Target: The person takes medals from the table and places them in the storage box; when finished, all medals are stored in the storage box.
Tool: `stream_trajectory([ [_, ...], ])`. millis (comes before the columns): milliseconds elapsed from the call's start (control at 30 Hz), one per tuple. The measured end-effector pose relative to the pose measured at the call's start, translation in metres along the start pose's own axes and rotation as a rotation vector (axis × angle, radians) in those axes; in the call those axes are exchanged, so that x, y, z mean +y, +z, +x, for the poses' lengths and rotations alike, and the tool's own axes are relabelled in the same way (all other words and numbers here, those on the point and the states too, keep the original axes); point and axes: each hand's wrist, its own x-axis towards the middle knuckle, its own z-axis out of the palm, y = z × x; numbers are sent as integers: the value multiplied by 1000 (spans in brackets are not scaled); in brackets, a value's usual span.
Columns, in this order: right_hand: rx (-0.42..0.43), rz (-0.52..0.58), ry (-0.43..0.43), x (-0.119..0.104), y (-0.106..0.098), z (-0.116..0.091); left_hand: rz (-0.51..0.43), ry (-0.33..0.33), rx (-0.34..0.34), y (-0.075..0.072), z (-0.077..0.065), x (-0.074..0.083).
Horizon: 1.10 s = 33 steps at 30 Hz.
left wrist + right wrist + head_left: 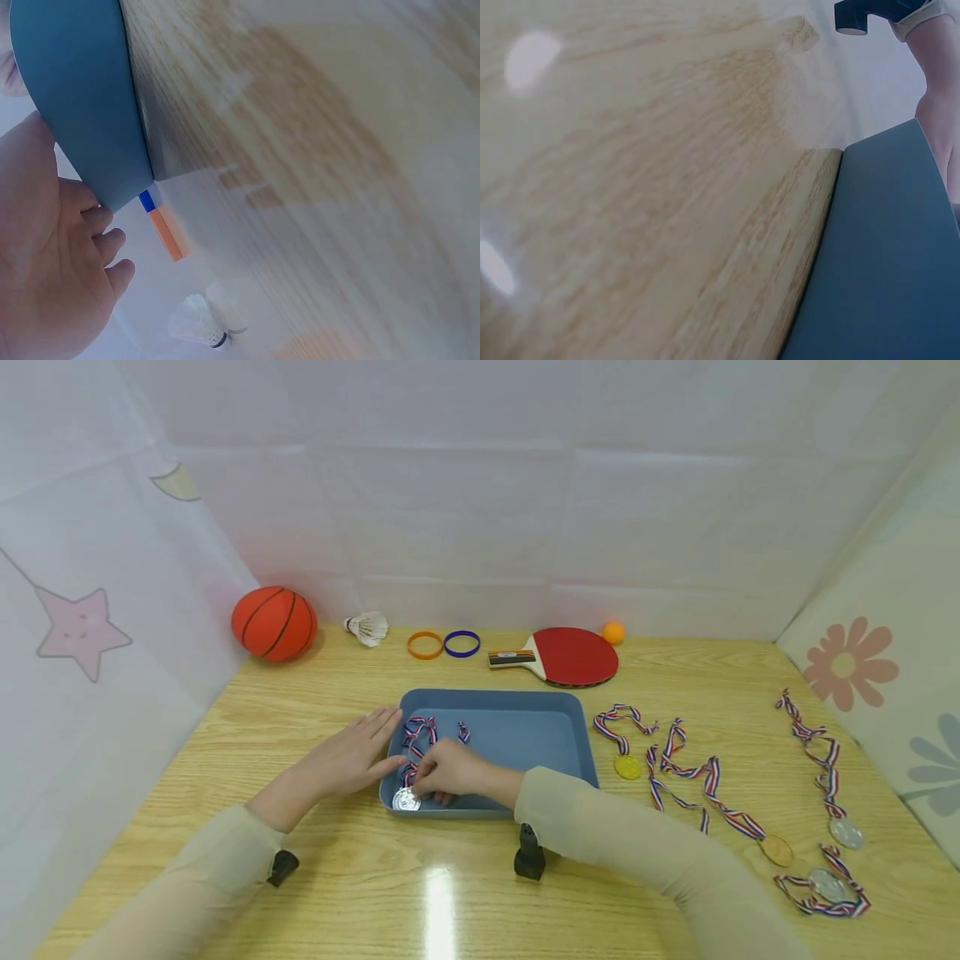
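Note:
A blue-grey tray lies on the wooden table. Inside its near left corner is a silver medal, whose striped red, white and blue ribbon runs up along the left side. My right hand reaches into the tray and pinches the silver medal at its right edge. A short ribbon end shows just beyond that hand, the rest hidden. With fingers extended, my left hand rests at the tray's left rim. In the left wrist view, the left hand lies against the tray wall.
Right of the tray lie a yellow medal, a gold-toned medal and silver medals with ribbons. Behind it are a basketball, shuttlecock, orange wristband, blue wristband, red paddle and orange ball.

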Motion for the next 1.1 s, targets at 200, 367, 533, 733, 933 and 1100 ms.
stream_trajectory([
  [200,2,49,-15,-2,-7,-5,3,-1,1,0,1,1],
  [367,14,100,-83,-8,-20,-17,3,-4,5,0,0,1],
  [533,27,150,-87,-17,-39,-38,-9,-15,0,0,0,2],
  [733,88,140,-106,-14,-69,-70,-11,-3,11,0,-1,3],
  [933,180,125,-166,7,-99,-105,-11,3,23,0,-1,3],
  [1100,283,151,-110,36,-119,-130,-16,6,33,1,-1,2],
])
